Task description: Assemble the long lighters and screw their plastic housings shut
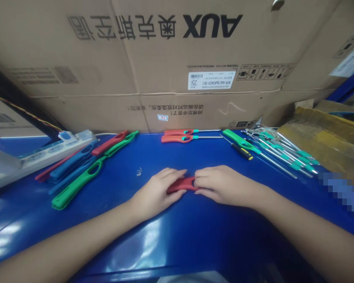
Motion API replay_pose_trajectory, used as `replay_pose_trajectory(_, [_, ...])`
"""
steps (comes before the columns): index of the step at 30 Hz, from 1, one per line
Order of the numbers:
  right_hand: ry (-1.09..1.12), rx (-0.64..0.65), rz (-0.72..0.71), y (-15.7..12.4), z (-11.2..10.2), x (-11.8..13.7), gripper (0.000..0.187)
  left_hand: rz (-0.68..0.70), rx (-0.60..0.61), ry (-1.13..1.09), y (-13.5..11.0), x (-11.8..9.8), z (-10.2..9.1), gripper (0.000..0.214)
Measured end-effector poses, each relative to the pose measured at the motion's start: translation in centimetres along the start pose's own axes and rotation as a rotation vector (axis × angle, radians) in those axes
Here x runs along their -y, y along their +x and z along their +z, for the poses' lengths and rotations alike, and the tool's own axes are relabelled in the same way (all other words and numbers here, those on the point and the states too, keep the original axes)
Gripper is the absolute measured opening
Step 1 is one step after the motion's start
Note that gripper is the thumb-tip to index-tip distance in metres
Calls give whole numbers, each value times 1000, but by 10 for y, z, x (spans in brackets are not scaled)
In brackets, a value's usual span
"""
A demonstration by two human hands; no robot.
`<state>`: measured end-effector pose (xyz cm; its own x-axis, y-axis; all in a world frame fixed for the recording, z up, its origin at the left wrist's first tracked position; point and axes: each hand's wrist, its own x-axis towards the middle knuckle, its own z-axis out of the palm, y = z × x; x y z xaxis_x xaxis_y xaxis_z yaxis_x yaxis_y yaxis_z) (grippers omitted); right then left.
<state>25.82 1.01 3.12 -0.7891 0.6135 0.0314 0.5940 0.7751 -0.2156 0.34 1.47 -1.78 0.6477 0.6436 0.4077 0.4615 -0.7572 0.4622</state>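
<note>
A red plastic lighter handle [181, 184] lies across the middle of the blue table, held from both ends. My left hand [162, 188] wraps its left part, thumb and fingers on either side. On the right part, beside the finger loop, my right hand [212, 182] is closed, its fingers covering that end. Beyond my hands, two red lighters [177, 138] with metal tubes and teal triggers lie side by side. A little left of my left hand sits a small heap of screws [139, 172].
Red, blue and green lighter handles [73, 184] lie at left beside a white power strip [47, 153]. At right are a green lighter [238, 139], a black-and-yellow screwdriver [242, 151], several metal tubes with teal parts [283, 151] and a taped carton [327, 133]. A large cardboard sheet [165, 78] stands behind.
</note>
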Motion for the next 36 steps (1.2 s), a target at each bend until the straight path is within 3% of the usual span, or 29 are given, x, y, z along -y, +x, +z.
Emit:
replay_pose_trajectory(9, [388,-62,94,-3,-9,-24,17,-131,18,-42,-1,8,-15,40])
replay_pose_trajectory(14, [395,-126,120,-4,-7,-32,21,-174,19,-104,-1,9,-14,46])
replay_pose_trajectory(22, [282,-291,210,-6,-23,-30,23,-175,25,-117,1,9,-14,29])
replay_pose_trajectory(24, [281,-220,243,-8,-25,-31,24,-165,23,-101,2,10,-14,27])
replay_pose_trajectory(28, [314,72,217,-10,-22,-29,22,-120,-5,-70,1,15,-13,34])
replay_pose_trajectory(30, [332,154,205,-10,-18,-27,20,-104,-2,-66,1,17,-12,33])
replay_pose_trajectory(36, [155,155,200,-6,-11,-16,35,-52,-4,-49,3,15,-13,33])
